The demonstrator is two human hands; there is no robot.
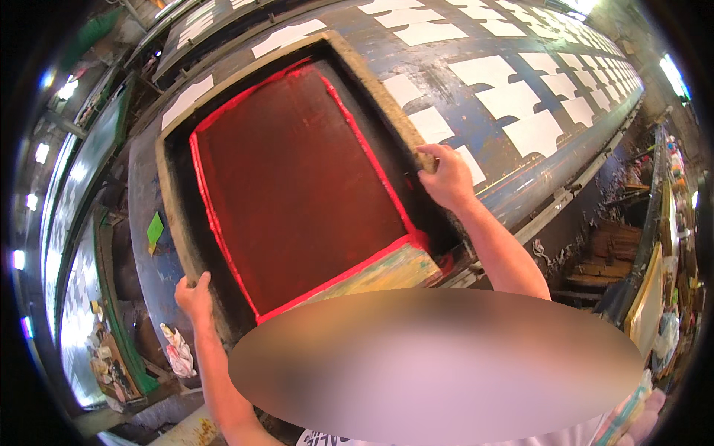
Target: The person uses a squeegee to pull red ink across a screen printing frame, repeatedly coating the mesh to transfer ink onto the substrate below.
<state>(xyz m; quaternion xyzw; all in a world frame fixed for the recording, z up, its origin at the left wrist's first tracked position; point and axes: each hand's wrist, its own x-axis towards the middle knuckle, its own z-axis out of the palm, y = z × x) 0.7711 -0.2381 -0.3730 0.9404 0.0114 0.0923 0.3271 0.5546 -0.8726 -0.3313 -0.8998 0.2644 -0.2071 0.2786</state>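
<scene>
**Two hands gripping a printing screen on a long table**

Two bare hands are holding a large wooden-framed printing screen (297, 186) that is filling the centre of the frame. The left hand (195, 296), at lower left, is curling its fingers over the frame's left rail near the near corner, closed on the wood. The right hand (446, 177), right of centre, is closed in a fist-like grip on the opposite rail, about halfway along it. Both forearms are coming up from the lower edge, spreading apart to reach the two sides.

The screen is lying flat on a long printing table (520, 178) that is running away toward the upper right of the frame. Its mesh is showing dark red, with a bright red border of ink or tape outlining it. The frame's long axis is pointing from the lower part of the picture toward the top, slightly tilted to the left, so the rails are lying under each hand rather than ahead of it. The left hand is sitting nearer the person's body; the right is reaching further up the frame.

White fabric pieces (513, 97) are lying in rows along the table beyond the screen, stretching to the upper right. A small green card (155, 229) is resting on the dark surface at the left, just outside the frame. A crumpled rag (178, 353) is lying below the left hand, at lower left.
</scene>
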